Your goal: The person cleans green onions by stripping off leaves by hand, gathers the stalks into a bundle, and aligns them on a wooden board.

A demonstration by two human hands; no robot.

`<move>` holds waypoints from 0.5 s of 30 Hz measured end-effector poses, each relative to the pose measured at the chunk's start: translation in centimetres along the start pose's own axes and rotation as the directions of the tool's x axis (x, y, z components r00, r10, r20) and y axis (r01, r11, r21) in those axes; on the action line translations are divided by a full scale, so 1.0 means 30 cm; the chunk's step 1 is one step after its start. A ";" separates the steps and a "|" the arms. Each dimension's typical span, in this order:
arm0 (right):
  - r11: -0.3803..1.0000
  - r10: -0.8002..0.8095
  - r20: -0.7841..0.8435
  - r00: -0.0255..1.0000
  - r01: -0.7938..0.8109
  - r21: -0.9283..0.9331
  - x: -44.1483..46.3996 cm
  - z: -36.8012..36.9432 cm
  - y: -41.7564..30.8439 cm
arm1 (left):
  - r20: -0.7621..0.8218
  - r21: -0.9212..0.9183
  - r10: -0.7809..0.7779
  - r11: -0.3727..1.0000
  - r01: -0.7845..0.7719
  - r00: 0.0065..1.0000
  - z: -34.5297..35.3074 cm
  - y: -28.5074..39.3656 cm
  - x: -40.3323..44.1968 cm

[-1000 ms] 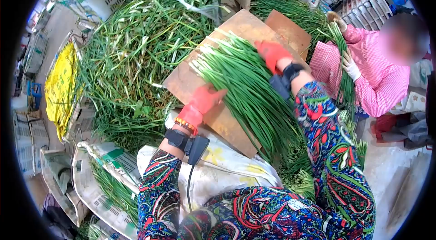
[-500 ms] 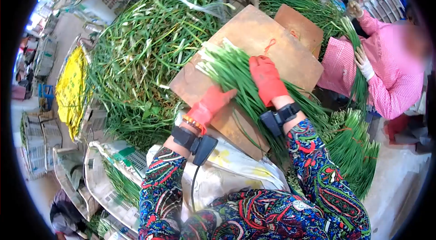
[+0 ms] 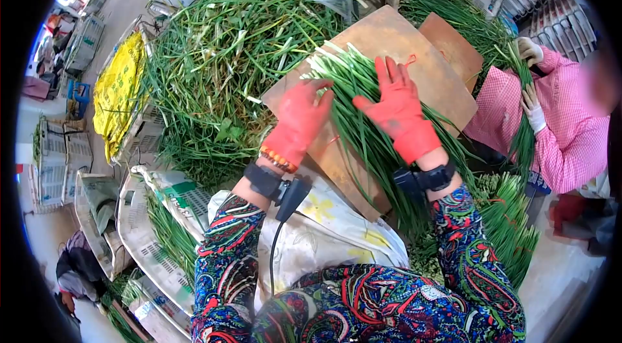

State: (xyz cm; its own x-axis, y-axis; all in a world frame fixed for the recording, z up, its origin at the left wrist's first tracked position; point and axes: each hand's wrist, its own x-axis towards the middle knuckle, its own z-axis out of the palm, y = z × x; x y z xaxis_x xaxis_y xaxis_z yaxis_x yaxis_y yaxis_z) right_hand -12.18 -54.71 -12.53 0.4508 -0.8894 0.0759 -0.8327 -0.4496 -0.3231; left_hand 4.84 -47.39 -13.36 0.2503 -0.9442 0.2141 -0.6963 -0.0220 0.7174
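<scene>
A loose bunch of garlic chives [image 3: 363, 119] lies slantwise on a brown board [image 3: 427, 64], its white ends toward the upper left. My right hand [image 3: 398, 109], in a red rubber glove, rests over the bunch with fingers stretched and thumb out to the side. At the left side of the stems is my left hand [image 3: 301, 119], also red-gloved, its thumb and fingers apart near the white ends. A thin red tie [image 3: 411, 59] lies on the board beyond my right fingertips. Another bit of red tie shows near the board's lower left, partly under the leaves.
A big heap of loose trimmings [image 3: 220, 77] rises at the left. Tied chive bundles [image 3: 508, 226] stand at the lower right. A co-worker in a pink checked top [image 3: 567, 109] handles chives at the right. Crates [image 3: 155, 239] and a yellow sack [image 3: 120, 96] line the left.
My right hand has opened, its fingers spreading from a bent grip on the bunch. My left hand has moved up toward the white ends. The whole view has shifted slightly.
</scene>
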 end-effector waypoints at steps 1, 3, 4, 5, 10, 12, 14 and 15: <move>0.998 0.016 -0.009 1.000 -0.017 -0.056 -0.014 0.050 0.017 | -0.039 0.095 0.123 0.988 -0.119 0.992 0.003 0.028 0.017; 0.995 0.103 -0.028 0.994 -0.102 0.006 -0.027 0.147 0.053 | 0.161 0.219 0.147 0.959 -0.180 0.976 0.039 0.035 0.023; 0.995 0.096 -0.025 0.995 -0.097 -0.009 -0.033 0.142 0.062 | 0.197 0.297 0.217 0.916 -0.269 0.956 0.094 -0.007 0.006; 0.998 0.067 -0.019 0.998 -0.067 -0.019 -0.029 0.133 0.075 | 0.224 0.385 0.268 0.859 -0.338 0.937 0.103 -0.011 0.003; 0.901 -0.252 -0.103 0.962 0.273 0.338 -0.007 -0.059 -0.069 | 0.027 0.107 0.124 0.986 -0.126 0.992 -0.160 -0.065 -0.116; 0.604 -0.299 0.029 0.954 0.166 0.779 -0.035 -0.177 -0.201 | -0.136 -0.139 0.010 0.990 -0.029 0.991 -0.319 -0.060 -0.267; 0.369 -0.539 0.197 0.819 0.019 0.929 -0.041 -0.190 -0.293 | -0.131 -0.359 -0.276 0.908 0.214 0.952 -0.508 -0.003 -0.451; 0.272 -0.647 0.251 0.720 -0.090 0.958 -0.043 -0.207 -0.339 | -0.102 -0.516 -0.402 0.803 0.298 0.910 -0.593 0.024 -0.559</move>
State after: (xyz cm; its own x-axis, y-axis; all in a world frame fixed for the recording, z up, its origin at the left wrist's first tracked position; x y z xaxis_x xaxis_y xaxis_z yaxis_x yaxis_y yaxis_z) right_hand -6.29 -49.50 -3.50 0.9440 -0.3290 0.0268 0.0412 0.0369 -0.9985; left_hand 12.12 -25.72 -4.64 0.5765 -0.8167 -0.0263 -0.1381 -0.1291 0.9820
